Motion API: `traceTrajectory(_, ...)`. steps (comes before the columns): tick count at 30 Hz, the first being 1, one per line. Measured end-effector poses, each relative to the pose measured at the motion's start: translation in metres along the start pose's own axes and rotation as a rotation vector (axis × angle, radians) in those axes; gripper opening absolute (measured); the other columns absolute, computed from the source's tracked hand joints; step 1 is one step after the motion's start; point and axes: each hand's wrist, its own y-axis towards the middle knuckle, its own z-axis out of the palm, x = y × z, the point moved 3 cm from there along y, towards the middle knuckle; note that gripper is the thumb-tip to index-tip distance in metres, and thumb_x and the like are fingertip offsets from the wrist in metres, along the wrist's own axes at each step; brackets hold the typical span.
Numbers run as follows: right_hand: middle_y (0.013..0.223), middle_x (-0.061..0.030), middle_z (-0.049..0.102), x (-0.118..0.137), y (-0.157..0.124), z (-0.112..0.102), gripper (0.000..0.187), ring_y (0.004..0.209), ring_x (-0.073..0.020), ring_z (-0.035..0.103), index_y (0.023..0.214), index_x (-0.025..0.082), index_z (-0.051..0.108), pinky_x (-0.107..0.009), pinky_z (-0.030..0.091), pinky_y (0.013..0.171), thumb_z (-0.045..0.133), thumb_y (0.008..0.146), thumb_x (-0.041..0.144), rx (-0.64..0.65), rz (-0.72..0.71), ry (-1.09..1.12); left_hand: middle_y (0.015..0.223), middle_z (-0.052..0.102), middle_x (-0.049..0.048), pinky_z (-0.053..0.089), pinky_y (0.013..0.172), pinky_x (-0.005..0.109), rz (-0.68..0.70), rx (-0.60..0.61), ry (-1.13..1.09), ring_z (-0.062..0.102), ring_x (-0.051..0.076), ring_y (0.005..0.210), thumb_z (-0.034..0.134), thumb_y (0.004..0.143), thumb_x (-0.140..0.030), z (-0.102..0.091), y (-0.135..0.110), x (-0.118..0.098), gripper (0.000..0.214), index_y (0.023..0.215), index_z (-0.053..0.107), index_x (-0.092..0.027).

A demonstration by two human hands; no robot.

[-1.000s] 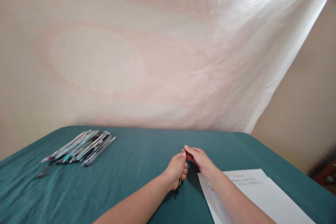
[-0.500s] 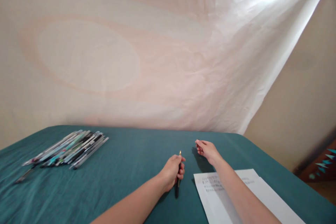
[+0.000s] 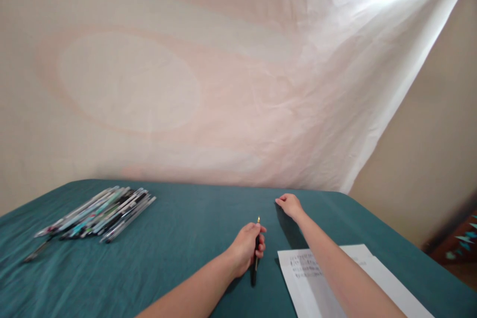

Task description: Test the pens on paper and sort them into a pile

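Note:
My left hand (image 3: 248, 249) is closed around a dark pen (image 3: 255, 258), whose gold tip points away from me above the fingers. My right hand (image 3: 288, 204) has reached farther out over the teal cloth (image 3: 179, 248); its fingers are curled together, and whatever they pinch is too small to make out. A white sheet of paper (image 3: 376, 283) with a few printed lines lies under my right forearm. A pile of several pens (image 3: 100, 212) rests at the left of the table.
One loose pen (image 3: 37, 251) lies just left of the pile. A wrinkled pale sheet (image 3: 223, 74) hangs as a backdrop behind the table. The table's right edge falls off toward a beige wall (image 3: 432, 159).
My two hands were together at the pen's tip; the right hand has pulled away and moved out to the far right. The bare pen tip now shows in my left hand.

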Motion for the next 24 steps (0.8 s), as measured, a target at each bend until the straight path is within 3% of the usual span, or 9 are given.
traceTrajectory(8,0.057,-0.0063,0.063,0.007,-0.009,-0.011,0.022,0.063,-0.0192,0.058,0.051,0.018,0.06,-0.026,0.034,0.058,0.059,0.067,0.032,-0.018,-0.022,-0.056,0.055,0.044,-0.0035,0.027,0.043,0.017,-0.011,0.043,-0.083,0.043,0.006,0.043,0.037,0.086,-0.028,-0.002,0.002,0.001,0.019,0.078,0.049,-0.015)
traceTrajectory(13,0.077,-0.0099,0.066,0.031,-0.036,-0.022,0.02,0.074,-0.02,0.058,0.073,0.015,0.064,-0.027,0.038,0.066,0.056,0.072,0.033,-0.022,-0.055,0.043,0.062,0.054,0.0011,0.039,0.052,0.019,0.034,0.073,-0.253,0.054,0.009,0.057,0.049,0.081,-0.027,-0.004,0.005,-0.003,0.015,0.084,0.057,-0.014)
traceTrajectory(16,0.072,-0.0066,0.066,0.054,-0.072,-0.017,0.03,0.067,-0.0173,0.058,0.075,0.015,0.064,-0.025,0.04,0.061,0.049,0.077,0.041,0.099,-0.11,0.138,0.067,0.058,0.003,0.041,0.055,0.019,0.094,0.053,-0.322,0.055,0.01,0.06,0.057,0.077,-0.026,-0.007,0.008,-0.008,0.02,0.092,0.061,-0.013)
traceTrajectory(20,0.064,-0.0034,0.063,0.084,-0.127,-0.001,0.039,0.054,-0.0135,0.053,0.072,0.016,0.062,-0.023,0.038,0.049,0.042,0.081,0.048,0.356,-0.188,0.334,0.054,0.051,-0.0019,0.034,0.044,0.016,0.223,0.018,-0.316,0.045,0.006,0.047,0.064,0.072,-0.028,-0.014,0.011,-0.016,0.029,0.097,0.063,-0.012)
traceTrajectory(24,0.06,0.0007,0.059,0.098,-0.153,0.011,0.03,0.046,-0.0098,0.047,0.072,0.018,0.056,-0.021,0.035,0.046,0.047,0.079,0.045,0.394,-0.246,0.423,0.05,0.046,-0.0041,0.034,0.043,0.014,0.256,-0.003,-0.336,0.04,0.003,0.044,0.067,0.069,-0.027,-0.022,0.014,-0.017,0.031,0.096,0.064,-0.011)
